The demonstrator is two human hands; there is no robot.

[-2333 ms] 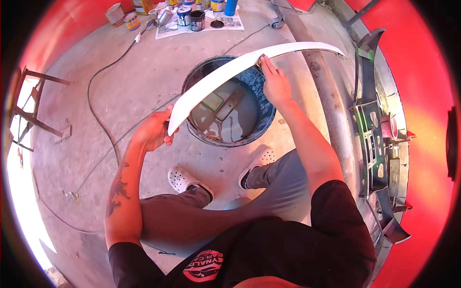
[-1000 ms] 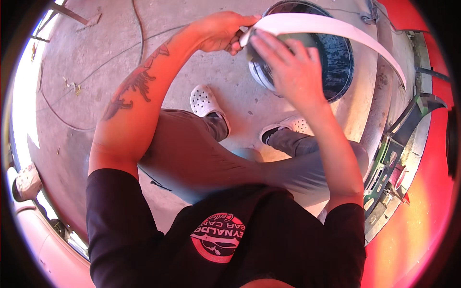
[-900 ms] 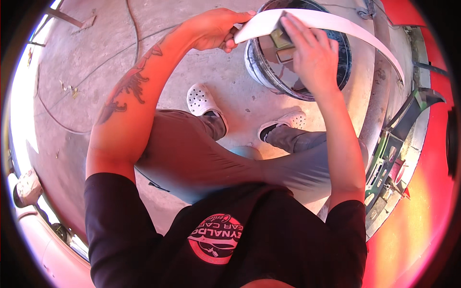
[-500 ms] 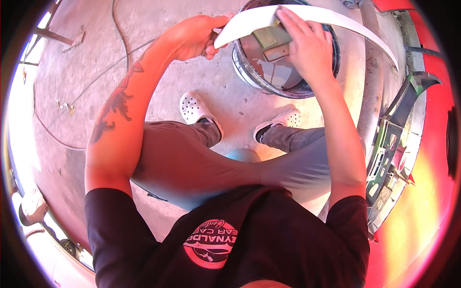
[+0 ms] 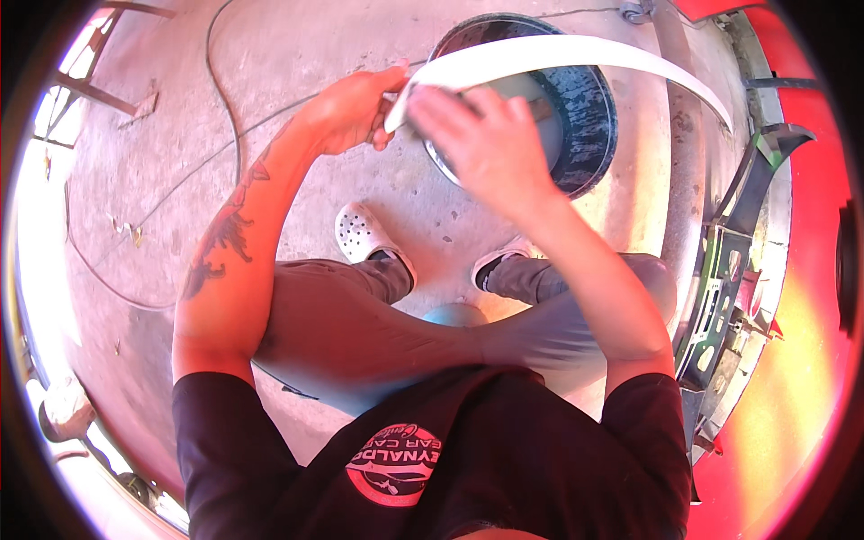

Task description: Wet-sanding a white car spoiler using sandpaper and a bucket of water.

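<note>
A long, curved white trim strip (image 5: 576, 51) arches over a round dark bucket (image 5: 589, 135) in front of me. My left hand (image 5: 349, 110) grips the strip's left end, fingers curled round its edge. Smeared by motion, my right hand (image 5: 490, 148) lies over the strip close to that same end. Under its fingertips is a small dark pad or folded sheet (image 5: 412, 101), too blurred to tell its exact kind. Cloudy liquid shows in the bucket, with a brownish block (image 5: 541, 109) partly hidden behind my right hand.
A dark car trim part with green patches (image 5: 720, 297) lies at the right, beside a red panel (image 5: 774, 396). Hoses or cables (image 5: 219, 76) run over the concrete floor at the left. A rounded blue object (image 5: 454, 314) shows between my legs.
My right hand has slid left along the strip, from above the bucket to the strip's left end. Strip, left hand and bucket all appear slightly lower in the picture.
</note>
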